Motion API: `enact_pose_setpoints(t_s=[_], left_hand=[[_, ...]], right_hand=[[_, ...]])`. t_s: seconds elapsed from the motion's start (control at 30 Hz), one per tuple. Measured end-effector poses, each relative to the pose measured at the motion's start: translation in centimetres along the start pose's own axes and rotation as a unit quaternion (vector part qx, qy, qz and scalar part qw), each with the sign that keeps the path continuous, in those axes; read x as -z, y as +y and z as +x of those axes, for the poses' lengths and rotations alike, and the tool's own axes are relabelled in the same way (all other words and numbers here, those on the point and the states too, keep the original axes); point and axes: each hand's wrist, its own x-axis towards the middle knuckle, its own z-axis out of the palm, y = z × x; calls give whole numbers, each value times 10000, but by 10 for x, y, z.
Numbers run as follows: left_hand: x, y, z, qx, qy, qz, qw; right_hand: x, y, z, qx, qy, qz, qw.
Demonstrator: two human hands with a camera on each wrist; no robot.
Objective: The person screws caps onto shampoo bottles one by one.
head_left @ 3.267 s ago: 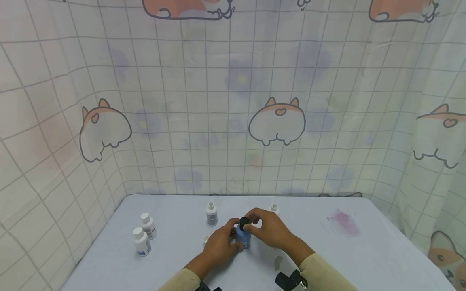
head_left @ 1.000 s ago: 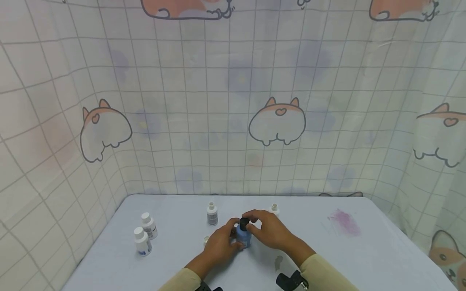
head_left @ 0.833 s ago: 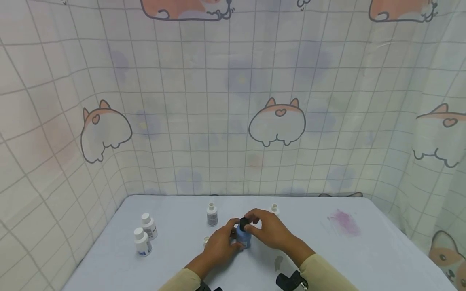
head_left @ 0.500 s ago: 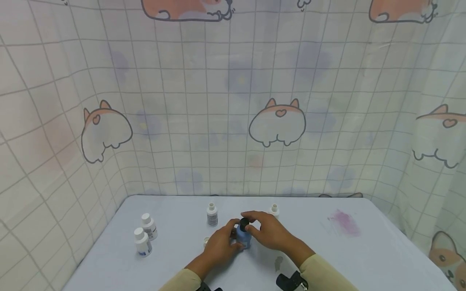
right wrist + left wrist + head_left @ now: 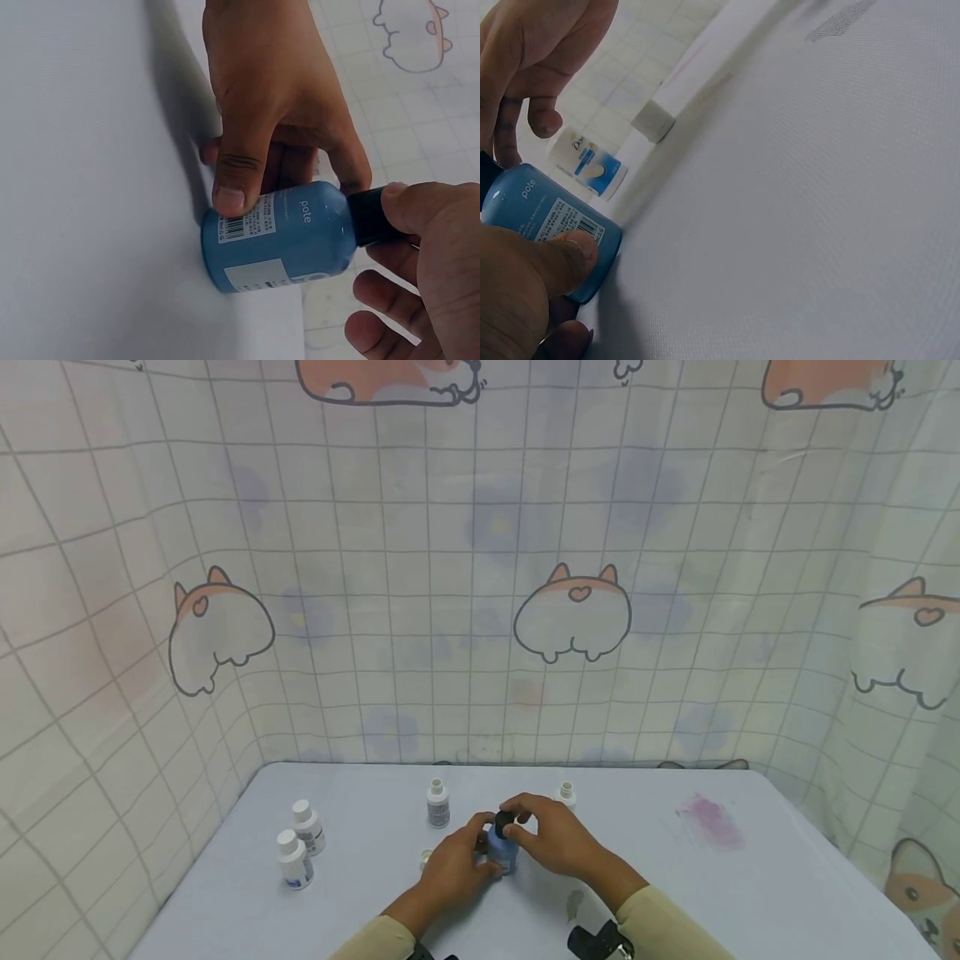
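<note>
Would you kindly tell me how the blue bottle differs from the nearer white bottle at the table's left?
The blue bottle has a black cap; the nearer white bottle has a white cap. The left hand grips the blue bottle while the right hand pinches its black cap; neither touches the nearer white bottle. Both are upright with caps on.

The right hand [image 5: 553,835] has slightly shifted its fingers around the black cap [image 5: 370,217].

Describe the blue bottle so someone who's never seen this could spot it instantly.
On the pale table, find the person's hands near the middle. Between them is a bottle with a black cap, its side lettered "pote". It is blue, unlike the white bottles nearby.
</note>
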Motion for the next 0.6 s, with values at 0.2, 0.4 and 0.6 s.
enact_pose_setpoints(t_s=[0.2, 0.4, 0.6], left_hand=[[0, 2, 0, 44, 27, 46, 10000], [0, 4, -1, 74, 47, 64, 9999], [1, 2, 1, 12, -17, -55, 10000]], right_hand=[[-1, -2, 0, -26, 48, -101, 9999], [-2, -4, -1, -143, 119, -193, 9996], [-3, -3, -3, -199, 146, -174, 9995]])
